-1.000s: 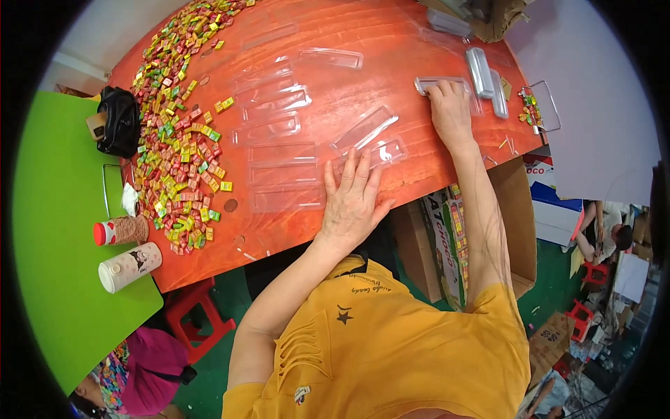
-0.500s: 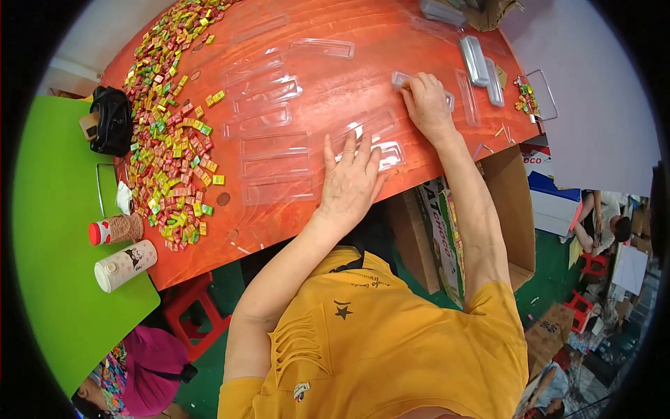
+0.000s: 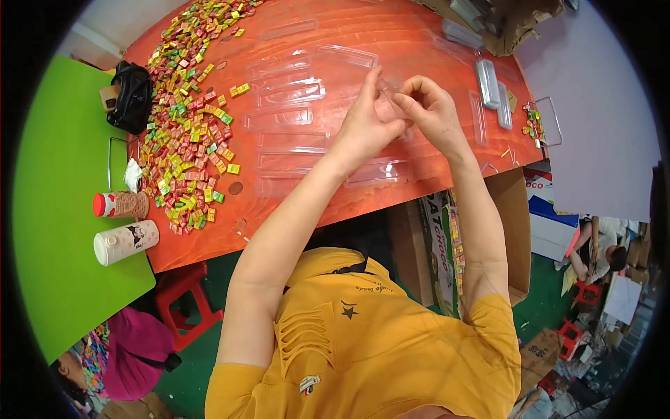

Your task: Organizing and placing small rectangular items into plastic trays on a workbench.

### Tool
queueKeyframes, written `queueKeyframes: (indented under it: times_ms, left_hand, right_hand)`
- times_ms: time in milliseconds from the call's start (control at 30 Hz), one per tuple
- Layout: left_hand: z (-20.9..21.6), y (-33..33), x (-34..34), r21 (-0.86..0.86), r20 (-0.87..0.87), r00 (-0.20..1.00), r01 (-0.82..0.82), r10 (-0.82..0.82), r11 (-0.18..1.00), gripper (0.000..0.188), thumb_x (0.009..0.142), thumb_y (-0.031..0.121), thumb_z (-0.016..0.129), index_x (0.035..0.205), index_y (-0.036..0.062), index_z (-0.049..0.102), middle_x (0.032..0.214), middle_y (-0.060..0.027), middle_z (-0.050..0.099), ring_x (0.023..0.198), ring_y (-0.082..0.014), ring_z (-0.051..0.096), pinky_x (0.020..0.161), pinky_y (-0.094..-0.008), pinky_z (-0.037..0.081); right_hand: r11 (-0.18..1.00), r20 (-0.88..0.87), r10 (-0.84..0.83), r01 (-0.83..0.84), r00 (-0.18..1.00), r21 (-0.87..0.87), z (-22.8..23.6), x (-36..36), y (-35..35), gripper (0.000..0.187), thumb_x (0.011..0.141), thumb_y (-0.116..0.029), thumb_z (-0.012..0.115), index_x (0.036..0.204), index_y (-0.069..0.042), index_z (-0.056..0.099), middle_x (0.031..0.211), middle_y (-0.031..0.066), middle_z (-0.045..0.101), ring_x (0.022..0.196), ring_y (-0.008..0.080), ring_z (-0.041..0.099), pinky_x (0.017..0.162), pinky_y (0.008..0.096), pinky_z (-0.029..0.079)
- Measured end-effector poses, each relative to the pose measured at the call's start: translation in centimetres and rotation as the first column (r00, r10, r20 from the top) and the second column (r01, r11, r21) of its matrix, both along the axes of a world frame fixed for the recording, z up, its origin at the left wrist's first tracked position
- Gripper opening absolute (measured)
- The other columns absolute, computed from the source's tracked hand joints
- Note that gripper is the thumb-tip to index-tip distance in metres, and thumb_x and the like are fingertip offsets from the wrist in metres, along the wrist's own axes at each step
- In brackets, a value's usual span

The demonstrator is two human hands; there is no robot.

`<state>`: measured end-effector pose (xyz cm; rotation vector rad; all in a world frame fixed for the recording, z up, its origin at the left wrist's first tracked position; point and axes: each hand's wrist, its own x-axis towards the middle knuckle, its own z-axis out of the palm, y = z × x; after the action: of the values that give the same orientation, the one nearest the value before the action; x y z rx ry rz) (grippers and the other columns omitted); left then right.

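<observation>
Above the red table, my left hand and my right hand are close together with a clear plastic tray between them. My right hand pinches it with thumb and bent fingers; my left hand grips its other side, fingers stretched along it. The tray is see-through, so its outline is partly lost against the table. Just below my hands lies another clear tray. To the left, several long clear trays lie in a column, and one clear tray sits apart, farther back.
A heap of small red, yellow and green boxes covers the table's left side. Beside it are a black bag, a jar and a white bottle. Stacked trays and a cardboard box stand at the right.
Both hands have come up off the table and together, now holding a clear tray between them. My left hand was flat on trays; my right was at a tray farther right. The view shifted slightly.
</observation>
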<state>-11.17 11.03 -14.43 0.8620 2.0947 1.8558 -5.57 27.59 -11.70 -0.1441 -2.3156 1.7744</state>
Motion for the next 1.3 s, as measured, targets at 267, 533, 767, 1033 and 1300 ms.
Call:
queueKeyframes:
  times_ms: [267,533,767,1033,1300]
  left_hand:
    - [1.4,-1.6,-1.9,0.168,0.373,0.925,0.005,-0.068,0.986,0.078,0.086,0.011,0.087,0.150,-0.0011,0.045,0.119,-0.0109,0.069,0.105,-0.0175,0.069,0.085,-0.0316,0.060]
    - [-0.1,-3.8,-2.0,0.224,0.418,0.908,-0.065,-0.036,0.972,0.069,0.081,0.014,0.092,0.136,-0.0040,0.054,0.109,-0.0092,0.070,0.095,-0.0165,0.070,0.077,-0.0290,0.060]
    - [0.5,-5.1,-1.8,0.210,0.550,0.832,-0.053,-0.073,0.976,0.048,0.086,0.009,0.088,0.124,0.0028,0.059,0.107,-0.0104,0.075,0.090,-0.0192,0.075,0.072,-0.0315,0.062]
    - [1.0,-8.6,-3.7,0.180,0.558,0.822,-0.252,0.113,0.951,0.074,0.084,0.015,0.086,0.142,-0.0039,0.044,0.109,-0.0133,0.073,0.095,-0.0191,0.074,0.062,-0.0293,0.058]
    - [-0.4,-9.3,-3.1,0.248,0.576,0.809,-0.309,0.117,0.918,0.071,0.086,0.015,0.086,0.142,-0.0017,0.046,0.109,-0.0086,0.072,0.096,-0.0172,0.072,0.073,-0.0321,0.058]
  right_hand:
    - [0.944,-0.119,-0.029,-0.012,0.992,-0.330,-0.5,-1.1,-2.8,0.014,0.099,-0.012,0.077,0.102,0.000,0.070,0.095,0.0023,0.073,0.089,0.0092,0.069,0.075,0.0235,0.056]
    - [0.958,0.027,0.074,-0.063,0.997,-0.281,-1.0,-0.6,-3.8,0.023,0.106,-0.019,0.069,0.118,0.000,0.073,0.103,0.0009,0.073,0.096,0.0090,0.065,0.087,0.0260,0.052]
    - [0.981,0.102,0.085,-0.066,0.991,-0.181,-0.3,-1.1,-3.2,0.023,0.102,-0.019,0.075,0.113,0.001,0.073,0.098,0.0028,0.073,0.093,0.0088,0.064,0.086,0.0256,0.052]
    - [0.954,-0.070,-0.058,0.076,0.996,0.288,-3.3,-2.9,-1.1,0.012,0.100,-0.012,0.076,0.108,-0.004,0.078,0.101,-0.0014,0.068,0.089,0.0113,0.064,0.082,0.0281,0.054]
    - [0.586,-0.219,0.071,0.137,0.973,0.798,-6.3,-2.5,-2.6,0.021,0.097,-0.017,0.075,0.115,-0.006,0.075,0.104,0.0057,0.069,0.103,0.0227,0.068,0.091,0.0391,0.050]
